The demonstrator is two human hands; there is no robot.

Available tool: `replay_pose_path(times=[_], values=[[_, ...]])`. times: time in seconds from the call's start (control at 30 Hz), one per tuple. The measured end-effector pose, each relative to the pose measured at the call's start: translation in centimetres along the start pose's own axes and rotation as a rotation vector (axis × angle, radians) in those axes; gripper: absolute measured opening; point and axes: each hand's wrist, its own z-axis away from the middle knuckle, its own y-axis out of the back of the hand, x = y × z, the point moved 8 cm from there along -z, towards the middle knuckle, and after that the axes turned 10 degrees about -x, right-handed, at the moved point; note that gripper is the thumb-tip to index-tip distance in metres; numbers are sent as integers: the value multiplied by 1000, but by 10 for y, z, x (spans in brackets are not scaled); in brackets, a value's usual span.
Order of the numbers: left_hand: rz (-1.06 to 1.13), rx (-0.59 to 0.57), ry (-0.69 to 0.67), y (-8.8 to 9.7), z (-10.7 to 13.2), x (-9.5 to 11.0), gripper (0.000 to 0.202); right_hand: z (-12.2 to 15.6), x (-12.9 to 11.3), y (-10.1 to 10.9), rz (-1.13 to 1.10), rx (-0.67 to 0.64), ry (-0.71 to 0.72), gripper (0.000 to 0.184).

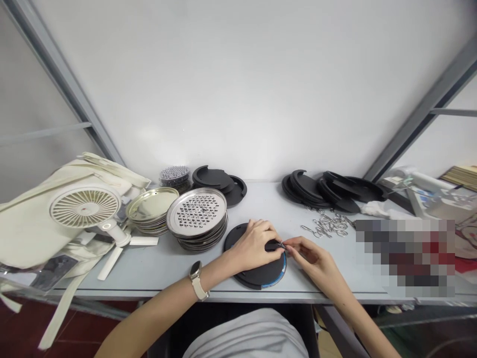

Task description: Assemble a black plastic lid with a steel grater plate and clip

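Note:
My left hand [257,244], with a watch on the wrist, lies over a black round disc [257,276] near the table's front edge. Its thumb and fingers close around a small raised black part [272,245] at the disc's right side. My right hand [311,256] pinches a small silvery metal piece [282,244] at that same part; its exact form is too small to make out. A blue strip [276,281] shows along the disc's lower right rim. To the right lies a pile of small metal clasps or loops [331,223].
Left of the disc stand a stack of perforated metal discs [197,214] and a stack of shiny round plates [152,205]. Black round holders lie behind, at left [212,179] and right [309,186]. A white fan [85,206] stands far left, by a cream bag [33,214].

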Motion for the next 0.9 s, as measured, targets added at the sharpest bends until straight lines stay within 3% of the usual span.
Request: replay_pose_path(times=[0.67,0.9], values=[[31,-10,-27,-3,0,0,17,-1,7,-4,-14,-71,-1,25],[48,-32,-17,-4,0,-3,17,0,5,-2,-38,-38,38,23]])
